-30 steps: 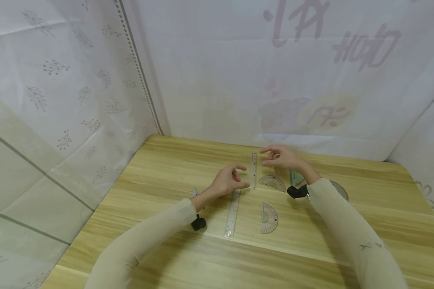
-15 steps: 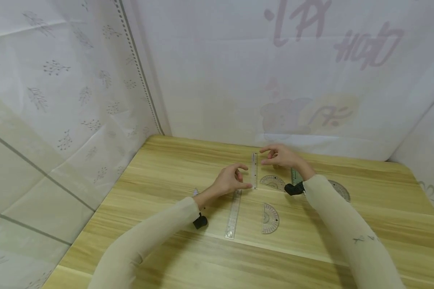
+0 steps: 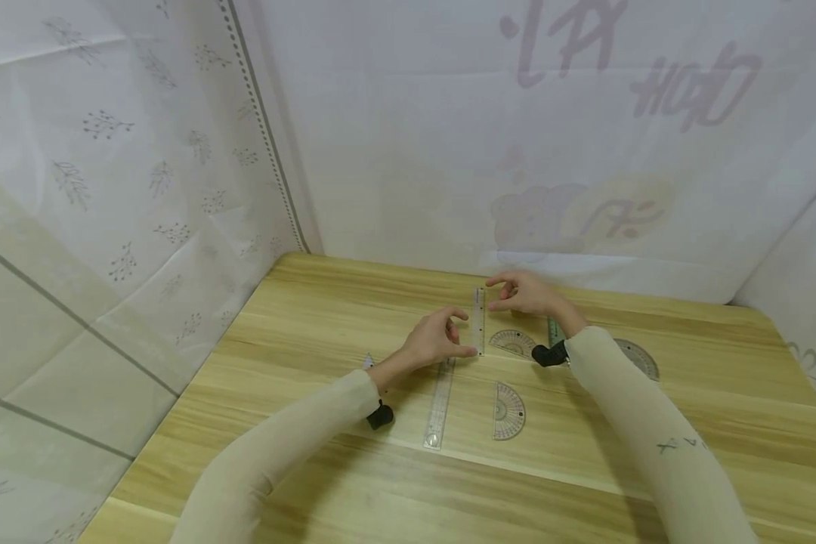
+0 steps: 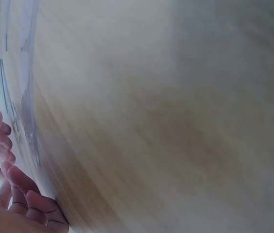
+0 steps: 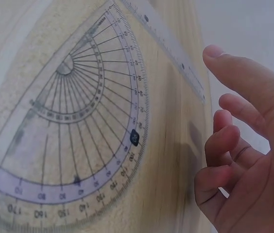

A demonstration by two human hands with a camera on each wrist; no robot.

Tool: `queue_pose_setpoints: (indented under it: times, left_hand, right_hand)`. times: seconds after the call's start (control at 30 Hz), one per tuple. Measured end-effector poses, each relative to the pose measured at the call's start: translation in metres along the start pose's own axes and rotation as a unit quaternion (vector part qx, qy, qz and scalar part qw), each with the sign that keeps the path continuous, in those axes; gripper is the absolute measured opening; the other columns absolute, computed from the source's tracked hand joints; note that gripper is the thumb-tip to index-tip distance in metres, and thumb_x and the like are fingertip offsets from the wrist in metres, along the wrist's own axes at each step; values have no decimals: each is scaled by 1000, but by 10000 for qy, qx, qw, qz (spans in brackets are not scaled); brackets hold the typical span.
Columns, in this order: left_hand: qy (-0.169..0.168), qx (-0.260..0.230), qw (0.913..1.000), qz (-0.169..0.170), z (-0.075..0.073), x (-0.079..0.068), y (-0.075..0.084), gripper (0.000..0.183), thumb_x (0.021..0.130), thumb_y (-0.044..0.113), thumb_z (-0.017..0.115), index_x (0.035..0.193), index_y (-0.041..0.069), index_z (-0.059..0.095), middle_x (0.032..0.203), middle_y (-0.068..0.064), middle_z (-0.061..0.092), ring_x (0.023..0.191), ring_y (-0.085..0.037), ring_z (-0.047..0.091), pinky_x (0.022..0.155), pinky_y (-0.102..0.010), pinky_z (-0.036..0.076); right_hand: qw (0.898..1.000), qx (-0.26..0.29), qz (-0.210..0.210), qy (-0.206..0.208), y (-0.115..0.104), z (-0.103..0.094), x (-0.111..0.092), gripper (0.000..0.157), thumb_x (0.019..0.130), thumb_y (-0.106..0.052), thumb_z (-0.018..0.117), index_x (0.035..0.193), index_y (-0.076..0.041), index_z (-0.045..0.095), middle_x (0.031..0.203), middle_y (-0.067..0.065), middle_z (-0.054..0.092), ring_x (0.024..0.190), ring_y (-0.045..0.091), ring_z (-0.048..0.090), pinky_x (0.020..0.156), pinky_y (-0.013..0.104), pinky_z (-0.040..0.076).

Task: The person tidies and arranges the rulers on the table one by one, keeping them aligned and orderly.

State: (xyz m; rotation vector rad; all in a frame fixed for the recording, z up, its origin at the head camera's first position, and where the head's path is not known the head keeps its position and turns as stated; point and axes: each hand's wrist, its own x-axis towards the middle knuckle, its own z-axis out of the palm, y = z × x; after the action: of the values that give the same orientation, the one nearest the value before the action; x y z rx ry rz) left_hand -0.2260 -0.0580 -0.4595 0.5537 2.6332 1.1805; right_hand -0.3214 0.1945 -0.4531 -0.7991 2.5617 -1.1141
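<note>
A wooden table spreads beneath. Left of the short ruler, the left hand — thumb and index parted — looks nearer, its thumb tip at the ruler's near end, contact unclear; the right hand, likewise parted, hangs just right of its far end. The ruler lies flat between, long axis toward the table's far edge.

Wood-grain tabletop, measuring tools on it.
Short ruler; long ruler; upper protractor; lower protractor; far-right protractor, part-covered; green tool, mostly hidden; small item, unclear.
</note>
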Motion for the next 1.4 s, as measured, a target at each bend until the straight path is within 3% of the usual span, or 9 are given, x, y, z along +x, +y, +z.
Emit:
queue_pose_setpoints:
  times: [0.5, 1.4]
  left_hand:
    - [-56, 154, 9998, -137, 5, 5, 1, 71, 78, 30, 91, 137, 10, 56, 84, 3, 63, 70, -12, 57, 62, -27, 47]
    - [-91, 864, 9960, -198, 6, 11, -3, 68, 80, 40, 89, 136, 14, 58, 84, 9, 62, 70, -10, 55, 62, -27, 45]
  right_hand:
    - [9995, 256, 160, -121, 4, 4, 10, 61, 88, -17, 84, 137, 6, 57, 90, 11, 62, 71, 20, 51, 61, 29, 43]
    - [9993, 27, 254, -277, 2, 3, 14, 60, 88, -18, 84, 136, 7, 58, 82, 10, 61, 64, 18, 51, 58, 29, 42]
